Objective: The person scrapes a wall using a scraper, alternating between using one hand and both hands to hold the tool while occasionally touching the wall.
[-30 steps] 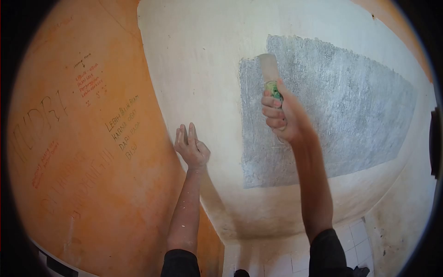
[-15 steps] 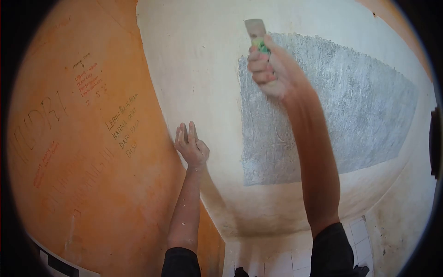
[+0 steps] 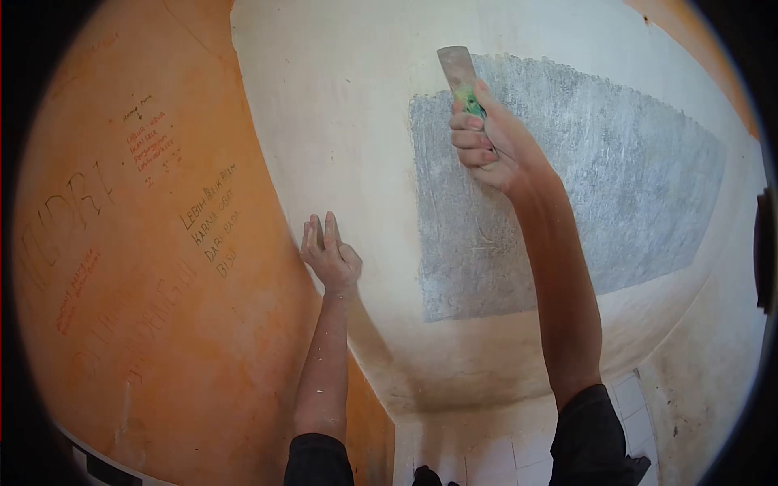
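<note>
One scraper (image 3: 456, 71), raised against the cream wall (image 3: 348, 105) at the top left corner of a single grey patch (image 3: 600, 186).

The right hand (image 3: 490, 146) has its grip closed tight round the scraper's green handle, four fingers curled over it. The blade points up and seems to lie on the plaster, though contact is hard to judge. The left hand (image 3: 328, 257) holds nothing: its grip lies flat, palm on the cream wall just beside the corner with the orange wall (image 3: 138, 308).
</note>
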Motion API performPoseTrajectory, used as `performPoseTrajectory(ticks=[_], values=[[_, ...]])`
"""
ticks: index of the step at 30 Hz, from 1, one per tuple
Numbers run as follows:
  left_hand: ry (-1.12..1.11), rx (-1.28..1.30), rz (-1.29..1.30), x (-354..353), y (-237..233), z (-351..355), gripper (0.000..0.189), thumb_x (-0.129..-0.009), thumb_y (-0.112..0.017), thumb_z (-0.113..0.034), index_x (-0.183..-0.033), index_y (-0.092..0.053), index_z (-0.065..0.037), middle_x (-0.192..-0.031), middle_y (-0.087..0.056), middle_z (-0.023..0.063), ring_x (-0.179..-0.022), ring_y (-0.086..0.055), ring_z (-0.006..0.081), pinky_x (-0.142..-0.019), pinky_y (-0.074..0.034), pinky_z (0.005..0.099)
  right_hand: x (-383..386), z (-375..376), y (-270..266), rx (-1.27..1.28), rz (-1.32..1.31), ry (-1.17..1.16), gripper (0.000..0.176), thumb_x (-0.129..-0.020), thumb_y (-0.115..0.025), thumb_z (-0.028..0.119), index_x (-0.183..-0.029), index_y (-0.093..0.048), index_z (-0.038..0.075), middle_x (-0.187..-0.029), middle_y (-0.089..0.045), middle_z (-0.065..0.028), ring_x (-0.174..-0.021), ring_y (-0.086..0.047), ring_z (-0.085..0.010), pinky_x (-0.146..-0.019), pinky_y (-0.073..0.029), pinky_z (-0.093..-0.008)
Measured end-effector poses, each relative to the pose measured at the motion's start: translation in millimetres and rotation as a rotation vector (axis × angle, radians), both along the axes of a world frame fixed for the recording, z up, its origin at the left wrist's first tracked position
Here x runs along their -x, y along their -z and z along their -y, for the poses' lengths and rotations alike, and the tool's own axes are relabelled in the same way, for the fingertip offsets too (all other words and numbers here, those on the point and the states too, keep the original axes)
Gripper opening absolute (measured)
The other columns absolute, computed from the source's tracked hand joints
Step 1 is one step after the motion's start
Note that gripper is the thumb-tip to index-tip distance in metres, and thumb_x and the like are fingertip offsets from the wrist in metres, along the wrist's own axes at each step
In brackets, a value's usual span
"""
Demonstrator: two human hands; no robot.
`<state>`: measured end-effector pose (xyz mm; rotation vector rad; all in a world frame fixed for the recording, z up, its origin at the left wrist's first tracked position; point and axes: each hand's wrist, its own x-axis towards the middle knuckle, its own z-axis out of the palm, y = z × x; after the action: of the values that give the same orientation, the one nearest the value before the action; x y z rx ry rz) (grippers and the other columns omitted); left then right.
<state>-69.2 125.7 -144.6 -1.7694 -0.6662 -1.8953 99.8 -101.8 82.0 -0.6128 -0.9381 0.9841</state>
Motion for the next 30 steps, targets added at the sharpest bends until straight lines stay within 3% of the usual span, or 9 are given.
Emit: performPoseTrajectory(ticks=[2,4,6,9,13,16,20,26,30], values=[[-0.006,-0.014,0.05,-2.8,3.2,-3.5,0.059,-0.076,-0.044,0.0,-0.134,-0.057,-0.006,-0.139,-0.047,0.0204,-0.128,-0.042,0.0388,-0.105,-0.032,0.0488,9.3,3.0,-0.7,-0.025,-0.048,-0.033,0.04,-0.104,-0.038,0.05,-0.089,-0.048,0.014,-0.062,-0.035,0.0077,-0.046,-0.028,-0.0029,-0.037,-0.023,-0.0179],[-0.001,0.012,0.022,-0.6,4.7,2.2,0.06,-0.077,-0.044,0.0,-0.135,-0.055,-0.004,-0.14,-0.045,0.0208,-0.13,-0.039,0.0385,-0.107,-0.03,0.0488,20.6,7.8,35.6,0.072,-0.03,0.167,0.041,-0.103,-0.038,0.052,-0.088,-0.048,0.015,-0.061,-0.035,0.0077,-0.046,-0.029,-0.0037,-0.037,-0.021,-0.0184],[-0.006,0.019,0.005,3.0,0.8,2.7,0.06,-0.077,-0.044,0.0,-0.137,-0.053,-0.002,-0.142,-0.044,0.0213,-0.132,-0.036,0.0382,-0.11,-0.028,0.0488,23.0,18.4,83.0,0.177,-0.067,0.168,0.043,-0.102,-0.039,0.054,-0.088,-0.048,0.015,-0.062,-0.034,0.0075,-0.046,-0.028,-0.0042,-0.038,-0.019,-0.0191],[-0.015,-0.006,0.014,1.4,-2.6,3.1,0.061,-0.077,-0.043,0.001,-0.137,-0.053,-0.003,-0.141,-0.044,0.0217,-0.132,-0.036,0.038,-0.11,-0.027,0.048,9.8,19.1,103.9,0.242,-0.053,0.084,0.045,-0.101,-0.039,0.056,-0.089,-0.048,0.014,-0.062,-0.034,0.0077,-0.046,-0.027,-0.0041,-0.037,-0.019,-0.0194],[0.002,0.016,-0.012,1.8,3.5,3.1,0.059,-0.079,-0.043,0.0,-0.137,-0.053,-0.002,-0.142,-0.044,0.0223,-0.133,-0.036,0.038,-0.11,-0.027,0.0478,9.6,4.3,47.9,0.167,0.057,0.122,0.044,-0.101,-0.041,0.056,-0.092,-0.049,0.014,-0.062,-0.033,0.0077,-0.046,-0.027,-0.003,-0.037,-0.02,-0.0188],[0.011,0.054,-0.008,-0.6,2.9,0.3,0.058,-0.081,-0.043,0.001,-0.138,-0.052,-0.002,-0.142,-0.043,0.0227,-0.134,-0.035,0.0379,-0.111,-0.027,0.0482,-4.2,2.7,58.3,0.146,0.053,0.098,0.043,-0.101,-0.041,0.055,-0.091,-0.049,0.015,-0.062,-0.034,0.0085,-0.046,-0.028,-0.0021,-0.036,-0.02,-0.0187],[0.079,0.094,0.016,1.9,17.0,-4.2,0.059,-0.081,-0.045,0.002,-0.139,-0.053,-0.007,-0.148,-0.04,0.0187,-0.137,-0.035,0.0381,-0.112,-0.026,0.0523,-9.7,12.3,134.3,0.236,-0.052,0.162,0.044,-0.1,-0.041,0.058,-0.088,-0.05,0.017,-0.06,-0.035,0.0103,-0.044,-0.028,-0.0013,-0.036,-0.019,-0.0186],[0.121,0.221,-0.021,11.8,37.8,6.6,0.055,-0.087,-0.044,-0.002,-0.141,-0.049,-0.004,-0.152,-0.035,0.0211,-0.144,-0.026,0.0397,-0.116,-0.018,0.0561,22.0,25.6,363.6,0.473,-0.243,0.148,0.049,-0.099,-0.039,0.061,-0.085,-0.05,0.015,-0.058,-0.035,0.0079,-0.044,-0.031,-0.0042,-0.039,-0.021,-0.0207],[0.161,0.267,-0.048,14.2,37.1,13.5,0.049,-0.095,-0.042,-0.01,-0.143,-0.046,-0.003,-0.154,-0.031,0.0225,-0.145,-0.023,0.0405,-0.116,-0.015,0.0565,24.6,23.2,393.8,0.535,-0.191,0.161,0.051,-0.099,-0.039,0.061,-0.087,-0.051,0.013,-0.058,-0.036,0.0072,-0.045,-0.032,-0.0043,-0.039,-0.021,-0.0211]])
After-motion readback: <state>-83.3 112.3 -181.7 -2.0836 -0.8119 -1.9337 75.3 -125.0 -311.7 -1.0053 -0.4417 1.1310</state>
